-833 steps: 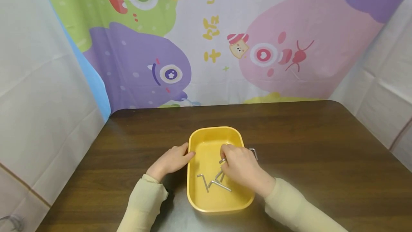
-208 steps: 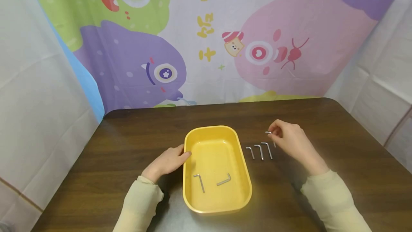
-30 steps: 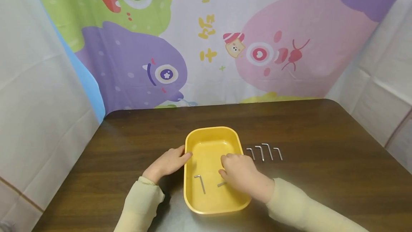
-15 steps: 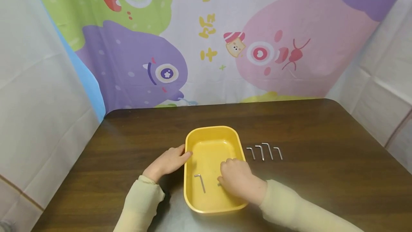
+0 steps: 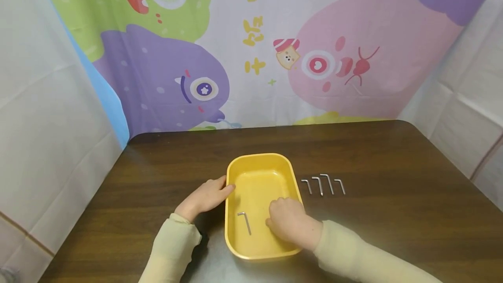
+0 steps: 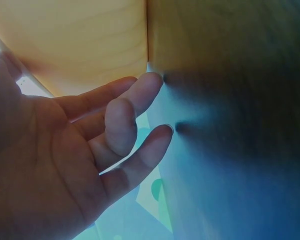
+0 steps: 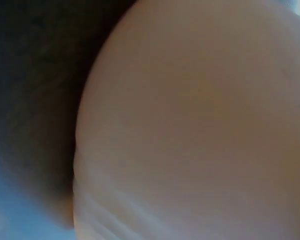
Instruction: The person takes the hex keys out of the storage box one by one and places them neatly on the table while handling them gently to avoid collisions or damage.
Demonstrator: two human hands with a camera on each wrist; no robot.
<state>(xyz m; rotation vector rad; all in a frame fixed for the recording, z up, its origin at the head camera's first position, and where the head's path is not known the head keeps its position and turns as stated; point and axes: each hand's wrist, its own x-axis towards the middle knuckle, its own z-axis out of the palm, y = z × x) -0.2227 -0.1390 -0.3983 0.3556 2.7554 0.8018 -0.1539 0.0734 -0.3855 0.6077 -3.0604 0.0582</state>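
Note:
A yellow tray [image 5: 257,252] stands on the dark table. My left hand [image 5: 207,196] grips its left wall, the thumb over the rim and the fingers outside; the left wrist view shows the left hand [image 6: 65,145] with fingertips near the tabletop. Inside the tray, an L-shaped metal key [image 5: 246,223] lies at the left. My right hand [image 5: 291,222] is low in the tray's right half, fingers bent downward and fingertips hidden, so any hold on a key cannot be seen. Only blurred skin of the right hand [image 7: 190,120] fills most of the right wrist view.
Right of the tray, several L-shaped metal keys [image 5: 328,184] lie side by side on the brown table [image 5: 377,165]. A cartoon-printed cloth [image 5: 259,99] hangs behind the table's back edge, and pale cloths flank both sides.
My right hand has moved slightly down and left inside the tray, covering the key visible beside it earlier. The left hand keeps its place. Another key lies in the row compared with the oldest views.

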